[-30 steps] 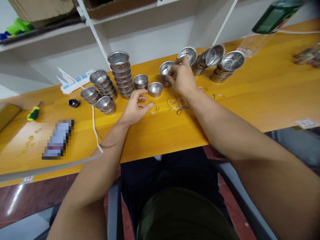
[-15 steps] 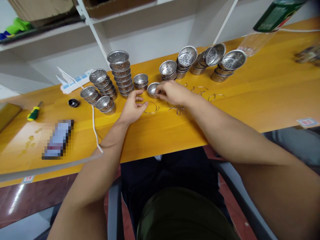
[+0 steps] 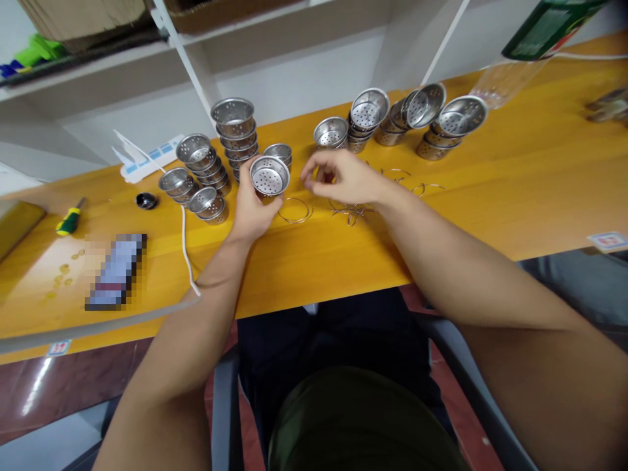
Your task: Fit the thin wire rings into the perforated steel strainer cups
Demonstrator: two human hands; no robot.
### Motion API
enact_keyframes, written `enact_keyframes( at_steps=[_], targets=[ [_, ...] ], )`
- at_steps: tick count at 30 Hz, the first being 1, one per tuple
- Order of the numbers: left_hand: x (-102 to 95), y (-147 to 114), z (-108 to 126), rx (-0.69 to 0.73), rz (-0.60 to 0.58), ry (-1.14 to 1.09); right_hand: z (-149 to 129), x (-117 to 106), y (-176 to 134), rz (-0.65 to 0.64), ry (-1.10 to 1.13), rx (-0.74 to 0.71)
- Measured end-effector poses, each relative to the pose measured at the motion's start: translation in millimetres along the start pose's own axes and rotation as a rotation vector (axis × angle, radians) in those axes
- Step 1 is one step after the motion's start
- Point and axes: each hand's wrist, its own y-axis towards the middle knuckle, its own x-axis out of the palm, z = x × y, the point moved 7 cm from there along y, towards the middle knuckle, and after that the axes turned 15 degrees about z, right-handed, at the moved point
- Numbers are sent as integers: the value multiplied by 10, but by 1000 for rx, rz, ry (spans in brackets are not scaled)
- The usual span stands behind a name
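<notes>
The left hand (image 3: 250, 212) grips a perforated steel cup (image 3: 269, 175), tilted toward the camera, above the yellow table (image 3: 314, 255). Just right, the right hand (image 3: 343, 183) hovers loosely curled, empty, over wire rings (image 3: 349, 210). Farther back stand stacked cups (image 3: 235, 134).

Bright, even light; edges warped (wide lens)

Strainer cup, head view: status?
Left hand gripping perforated strainer cup, tilted toward camera. Right hand hovering open over wire rings. Loose ring lies between hands.
</notes>
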Motion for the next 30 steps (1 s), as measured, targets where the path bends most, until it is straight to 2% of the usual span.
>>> enact_keyframes(
  at_steps=[2, 4, 7, 13, 16, 19, 23, 26, 30],
  targets=[
    [-19, 23, 49, 25, 19, 17, 15, 159, -68, -261, -72, 0],
    [-31, 33, 62, 14, 30, 17, -9, 274, -137, -413, -177, -16],
    [-43, 28, 30, -25, 39, 5, -99, 369, -178, -458, -341, -46],
    [-49, 1, 10, -14, 37, 3, -270, 469, -256, -480, -597, -116],
    [-44, 6, 5, -48, 29, -2, -293, 467, -262, -461, -621, -151],
    [-63, 23, 11, -22, 55, -2, -268, 348, -198, -370, -484, -161],
    [-55, 28, 0, 39, 47, 26, -106, 99, -116, -313, -211, -41],
    [-41, 24, -13, 41, 39, 21, 12, -18, -85, -288, -92, 45],
    [-20, 11, 15, 37, 26, -35, 137, -114, -1, -91, 49, 101]
  ],
)
